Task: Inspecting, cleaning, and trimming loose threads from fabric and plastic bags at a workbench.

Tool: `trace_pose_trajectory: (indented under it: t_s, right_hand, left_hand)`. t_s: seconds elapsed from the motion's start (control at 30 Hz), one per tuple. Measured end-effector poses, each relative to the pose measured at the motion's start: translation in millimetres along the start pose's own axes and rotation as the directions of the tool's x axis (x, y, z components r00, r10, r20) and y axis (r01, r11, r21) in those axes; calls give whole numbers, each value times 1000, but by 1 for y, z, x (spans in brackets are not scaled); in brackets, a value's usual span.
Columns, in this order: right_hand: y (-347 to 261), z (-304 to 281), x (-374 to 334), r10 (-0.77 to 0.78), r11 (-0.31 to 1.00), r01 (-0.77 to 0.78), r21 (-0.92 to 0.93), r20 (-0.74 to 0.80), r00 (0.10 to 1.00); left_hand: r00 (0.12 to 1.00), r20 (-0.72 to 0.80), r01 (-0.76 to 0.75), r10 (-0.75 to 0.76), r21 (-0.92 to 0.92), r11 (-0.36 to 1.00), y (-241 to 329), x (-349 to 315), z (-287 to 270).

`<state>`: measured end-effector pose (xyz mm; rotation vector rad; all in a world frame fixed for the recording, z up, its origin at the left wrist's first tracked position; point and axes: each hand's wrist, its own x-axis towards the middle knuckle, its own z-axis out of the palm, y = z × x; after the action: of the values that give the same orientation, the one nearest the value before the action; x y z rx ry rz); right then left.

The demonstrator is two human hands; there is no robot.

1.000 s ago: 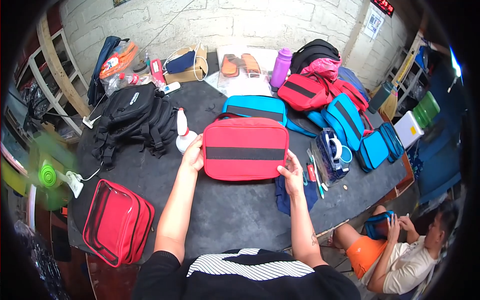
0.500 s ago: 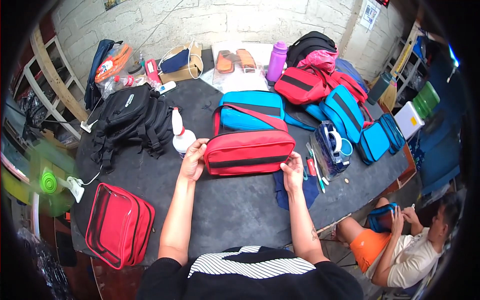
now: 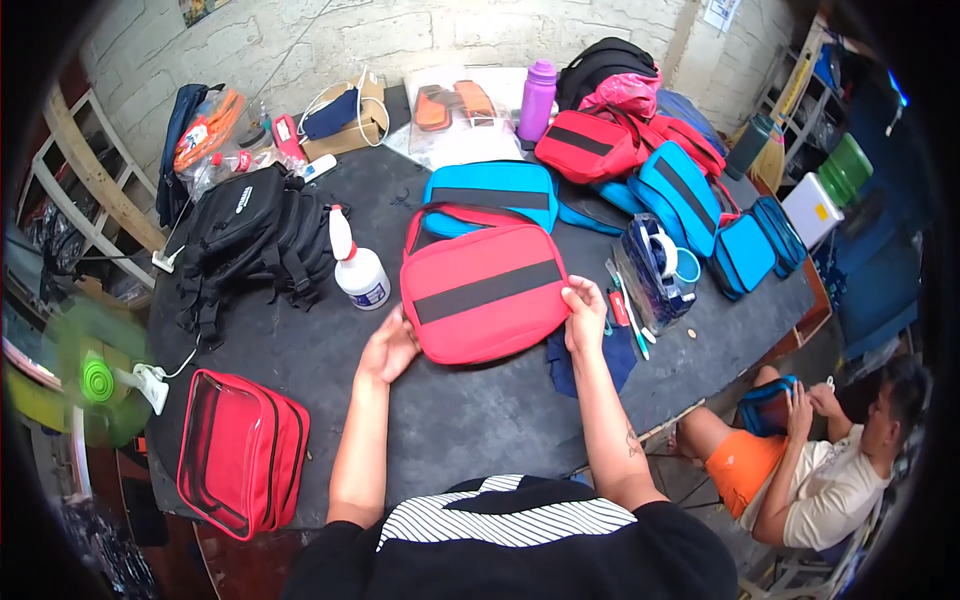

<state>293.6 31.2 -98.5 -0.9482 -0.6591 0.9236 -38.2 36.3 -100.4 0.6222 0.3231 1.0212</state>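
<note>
A red zippered pouch bag with a black strip across its broad face is tilted up over the table in front of me. My left hand grips its lower left edge, fingers partly hidden behind it. At the right edge my right hand pinches the bag between thumb and fingers. A red strap loops from its far side, over a blue bag lying just behind. Close to my left hand stands a white spray bottle. Beneath my right hand lies a dark blue cloth.
A clear-fronted red bag stands at the table's near left, below a black backpack. On the right are a tape dispenser, several red and blue bags and a purple bottle. A seated person handles a blue bag.
The red bag has turned so its broad, strip-crossed face shows fully, its right side raised higher. My left hand has shifted lower on its edge; the right hand has moved slightly up.
</note>
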Motion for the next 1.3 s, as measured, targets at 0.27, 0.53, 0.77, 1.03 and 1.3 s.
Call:
trace_pose_trajectory:
  t_s: [0.27,0.53,0.77,1.03,1.3]
  right_hand:
    - [0,13,-14,324,869,-295,397,-6,946]
    - [-7,-1,-13,323,860,-293,417,-1,946]
    - [1,-16,-19,371,824,-320,467,-18,929]
    - [-7,-12,-14,389,815,-332,474,-23,921]
    - [-10,-7,-13,539,679,-421,602,-19,842]
  left_hand:
    - [997,16,-69,72,-142,987,-25,11,57]
    - [798,-600,-144,56,-101,984,-32,35,63]
    - [899,-389,-293,202,-191,937,-22,42,90]
    - [932,-131,-345,338,-29,938,-2,33,109]
    - [912,-160,-401,378,-152,903,-6,39,107]
